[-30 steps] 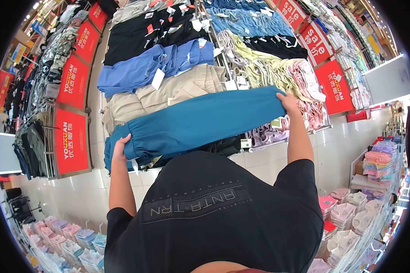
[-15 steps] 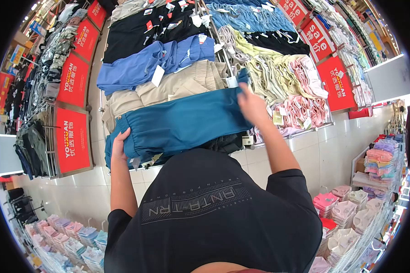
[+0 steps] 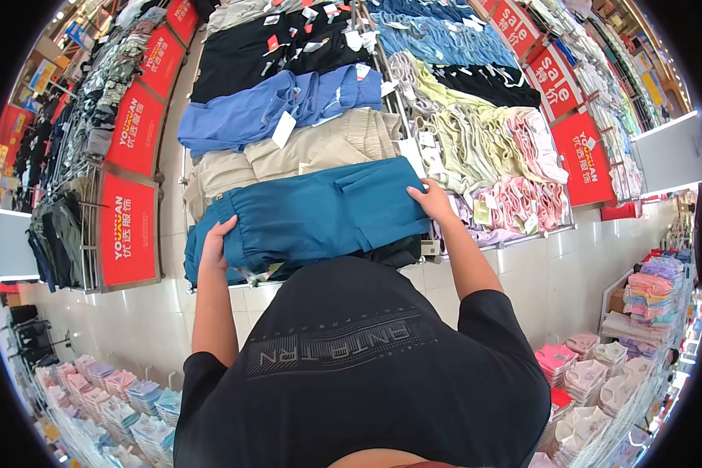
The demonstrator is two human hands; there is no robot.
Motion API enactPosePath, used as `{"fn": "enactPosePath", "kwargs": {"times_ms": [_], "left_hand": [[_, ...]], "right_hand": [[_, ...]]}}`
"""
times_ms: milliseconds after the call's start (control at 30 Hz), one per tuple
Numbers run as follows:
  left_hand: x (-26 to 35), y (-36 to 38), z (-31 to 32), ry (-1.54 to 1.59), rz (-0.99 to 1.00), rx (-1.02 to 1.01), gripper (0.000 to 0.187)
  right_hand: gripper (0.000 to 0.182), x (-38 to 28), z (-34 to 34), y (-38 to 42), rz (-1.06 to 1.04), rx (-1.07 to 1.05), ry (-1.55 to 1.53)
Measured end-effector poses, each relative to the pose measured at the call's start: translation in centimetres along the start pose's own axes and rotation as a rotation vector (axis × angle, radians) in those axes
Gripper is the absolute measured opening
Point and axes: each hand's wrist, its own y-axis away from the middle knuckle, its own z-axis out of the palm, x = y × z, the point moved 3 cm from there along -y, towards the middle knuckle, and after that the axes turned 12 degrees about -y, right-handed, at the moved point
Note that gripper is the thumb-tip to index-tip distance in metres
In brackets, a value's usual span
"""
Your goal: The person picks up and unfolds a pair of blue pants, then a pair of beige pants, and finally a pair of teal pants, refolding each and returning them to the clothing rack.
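Teal trousers with a gathered waistband lie folded across the near end of the display, in front of the beige trousers. At the waistband end on the left, my left hand grips the edge, thumb on top and fingers partly hidden. My right hand pinches the opposite end of the teal trousers, near a white tag. Beyond the beige pair lie blue trousers with a white tag, and black clothes are farther back.
Yellow and pink clothes fill the right half of the display, with a metal rail between the halves. Red sign boards stand at the left and right. Stacks of folded clothes sit at lower right and lower left.
My right hand has come down from its raised, blurred position, and the far end of the teal trousers now lies flatter, with a fold showing. The view has shifted slightly.
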Motion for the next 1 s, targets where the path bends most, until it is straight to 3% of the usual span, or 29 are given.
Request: {"fn": "enactPosePath", "kwargs": {"times_ms": [67, 100, 200, 233, 333, 467, 533, 700, 800, 1000], "left_hand": [[0.2, 0.1, 0.3, -0.010, -0.003, 0.029, 0.042], [0.4, 0.1, 0.6, -0.001, -0.008, -0.012, 0.041], [0.7, 0.3, 0.9, -0.005, 0.006, -0.018, 0.040], [0.7, 0.3, 0.8, -0.010, 0.007, -0.015, 0.040], [1.0, 0.7, 1.5, -0.010, 0.015, -0.018, 0.039], [2.2, 1.7, 3.9, -0.007, 0.040, -0.022, 0.038], [2.8, 1.8, 4.5, -0.030, 0.039, -0.027, 0.036], [4.4, 1.8, 8.8, -0.054, 0.041, -0.105, 0.032], [5.3, 2.6, 12.7, -0.089, 0.069, -0.131, 0.035], [7.3, 4.7, 17.5, -0.207, 0.189, -0.203, 0.038]], "right_hand": [[0.077, 1.3, 0.2, -1.3, -0.022, -0.005, -0.066], [0.069, 0.8, 0.5, -1.5, -0.012, -0.014, -0.176], [0.059, -0.8, 0.0, -1.0, 0.191, -0.225, -0.405], [0.050, -1.6, 0.0, -0.4, 0.207, -0.206, -0.455], [0.047, -1.8, 0.1, -0.4, 0.192, -0.190, -0.566], [0.043, -2.7, -2.0, -2.0, 0.006, -0.084, -0.439], [0.042, -6.7, -4.5, -0.3, -0.008, -0.049, -0.398], [0.039, -13.8, -6.9, 2.5, -0.309, 0.098, -0.037], [0.040, -18.2, -4.8, 4.8, -0.386, 0.147, 0.211], [0.041, -25.4, 4.1, 10.0, -0.525, -0.048, 0.047]]}}
